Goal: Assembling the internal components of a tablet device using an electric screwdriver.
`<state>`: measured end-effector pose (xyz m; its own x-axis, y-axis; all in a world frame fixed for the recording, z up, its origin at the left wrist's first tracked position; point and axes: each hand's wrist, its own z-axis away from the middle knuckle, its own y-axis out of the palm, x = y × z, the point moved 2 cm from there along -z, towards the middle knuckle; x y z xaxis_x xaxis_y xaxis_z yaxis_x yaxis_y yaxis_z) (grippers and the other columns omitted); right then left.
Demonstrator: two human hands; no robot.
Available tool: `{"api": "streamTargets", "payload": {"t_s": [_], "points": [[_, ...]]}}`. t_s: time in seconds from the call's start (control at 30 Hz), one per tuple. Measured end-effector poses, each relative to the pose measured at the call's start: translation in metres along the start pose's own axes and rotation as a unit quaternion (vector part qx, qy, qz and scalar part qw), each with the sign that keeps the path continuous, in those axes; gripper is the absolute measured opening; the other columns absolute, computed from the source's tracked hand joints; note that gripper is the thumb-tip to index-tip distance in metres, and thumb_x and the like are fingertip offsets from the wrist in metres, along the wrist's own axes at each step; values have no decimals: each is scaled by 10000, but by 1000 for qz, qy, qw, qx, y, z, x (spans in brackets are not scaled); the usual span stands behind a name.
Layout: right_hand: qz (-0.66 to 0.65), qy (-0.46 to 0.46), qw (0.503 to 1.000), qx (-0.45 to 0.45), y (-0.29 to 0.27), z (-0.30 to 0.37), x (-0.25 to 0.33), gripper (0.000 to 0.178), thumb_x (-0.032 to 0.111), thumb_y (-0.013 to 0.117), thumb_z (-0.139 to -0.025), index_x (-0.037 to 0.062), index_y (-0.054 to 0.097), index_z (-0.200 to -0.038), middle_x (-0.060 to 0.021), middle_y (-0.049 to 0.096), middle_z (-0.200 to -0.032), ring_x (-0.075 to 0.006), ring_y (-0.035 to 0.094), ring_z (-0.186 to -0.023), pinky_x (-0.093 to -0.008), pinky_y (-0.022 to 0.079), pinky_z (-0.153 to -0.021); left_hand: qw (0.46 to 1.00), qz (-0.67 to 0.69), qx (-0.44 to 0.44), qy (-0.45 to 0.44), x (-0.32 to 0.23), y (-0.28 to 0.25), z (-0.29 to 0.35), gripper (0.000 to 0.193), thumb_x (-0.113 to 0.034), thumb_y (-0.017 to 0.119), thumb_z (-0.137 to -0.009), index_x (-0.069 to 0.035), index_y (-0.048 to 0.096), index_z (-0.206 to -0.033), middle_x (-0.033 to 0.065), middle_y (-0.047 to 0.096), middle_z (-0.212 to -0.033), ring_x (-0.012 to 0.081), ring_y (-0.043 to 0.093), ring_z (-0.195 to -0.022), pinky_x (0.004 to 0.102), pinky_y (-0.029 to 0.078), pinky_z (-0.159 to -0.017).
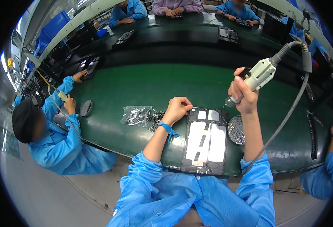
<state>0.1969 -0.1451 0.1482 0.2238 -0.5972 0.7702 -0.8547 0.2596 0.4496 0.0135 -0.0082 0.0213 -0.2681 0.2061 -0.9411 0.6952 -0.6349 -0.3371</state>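
A flat black-framed device panel [206,142] with white inner sections lies on the green bench in front of me. At its far left corner is my left hand [177,110], a blue band on the wrist, thumb and fingers pinched together; what they hold, if anything, is too small to make out. My right hand [245,90] is wrapped round a pale electric screwdriver [260,73], raised above the panel's far right corner, its tip pointing down and left, apart from the panel. Beside the panel, partly behind my right forearm, sits a round dish [236,130] of small metal parts.
Left of my left hand lie a clear bag [137,116] and loose dark metal parts [157,120]. The screwdriver's grey cable [291,108] loops down along my right arm. A co-worker [56,125] sits at left near a small round dish [86,107]; other people work across the bench.
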Motion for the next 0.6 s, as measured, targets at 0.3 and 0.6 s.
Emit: {"api": "streamTargets", "payload": {"t_s": [0.3, 0.6], "points": [[21, 62, 997, 36, 45, 20, -72, 210, 17, 639, -834, -4, 512, -1000, -10, 503, -619, -76, 435, -419, -218, 364, -401, 998, -13, 60, 18, 0, -16, 11, 44, 26, 631, -811, 62, 653, -799, 106, 654, -670, 126, 616, -564, 259, 491, -541], [31, 67, 997, 33, 63, 15, -111, 179, 9, 612, -861, 6, 502, -1002, -9, 500, -632, -59, 430, -440, -200, 331, -400, 988, 124, 93, -14, 14, -15, 9, 10, 62, 601, -818, 64, 609, -825, 69, 617, -671, 108, 592, -568, 255, 474, -526]]}}
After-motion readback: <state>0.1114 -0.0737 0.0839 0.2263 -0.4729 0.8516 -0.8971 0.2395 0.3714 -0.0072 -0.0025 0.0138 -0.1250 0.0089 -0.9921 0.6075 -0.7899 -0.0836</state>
